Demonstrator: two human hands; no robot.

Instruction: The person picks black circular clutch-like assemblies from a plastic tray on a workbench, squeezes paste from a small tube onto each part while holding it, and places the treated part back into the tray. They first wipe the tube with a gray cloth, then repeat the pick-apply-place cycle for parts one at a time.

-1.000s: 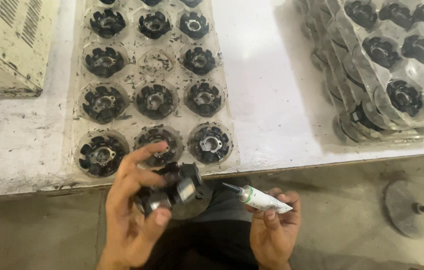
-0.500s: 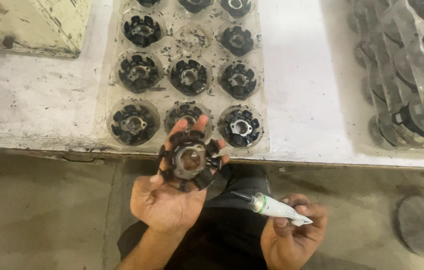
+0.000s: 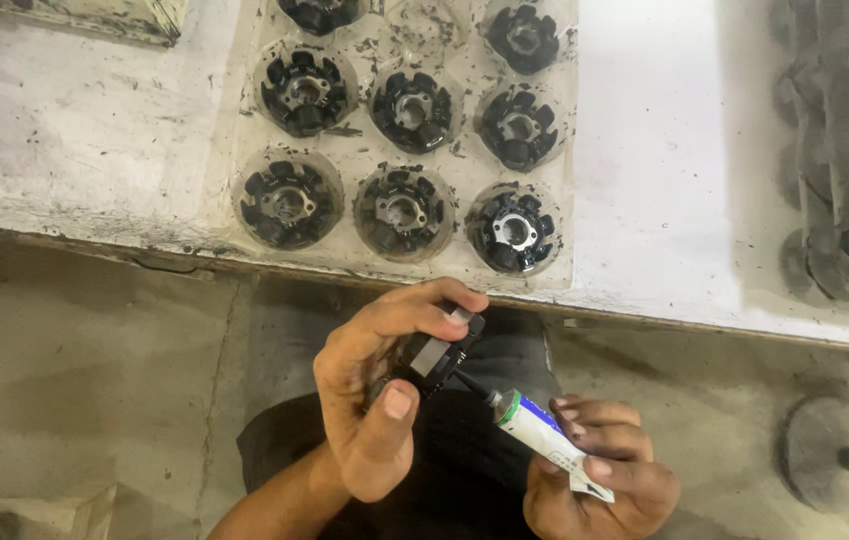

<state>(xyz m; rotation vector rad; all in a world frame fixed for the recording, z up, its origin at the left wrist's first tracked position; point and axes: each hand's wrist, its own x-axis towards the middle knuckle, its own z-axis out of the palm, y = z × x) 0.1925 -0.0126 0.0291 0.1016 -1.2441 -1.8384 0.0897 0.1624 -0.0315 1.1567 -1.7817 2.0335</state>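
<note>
My left hand (image 3: 374, 390) grips a black round toothed part (image 3: 434, 352) with metal faces, held on edge below the table's front edge. My right hand (image 3: 599, 470) holds a small white tube (image 3: 544, 432) with a green collar and a dark nozzle. The nozzle tip touches the lower side of the part. Both hands are above my lap, close together.
A clear plastic tray (image 3: 574, 180) on the white stained table (image 3: 94, 130) holds several similar black toothed parts in round pockets. A stack of more trays (image 3: 834, 200) sits at the right. A round metal stool foot (image 3: 814, 450) stands on the concrete floor.
My left hand has turned the part from face-up in the palm to on edge. The tube's nozzle has come up against it. The view has shifted down and closer.
</note>
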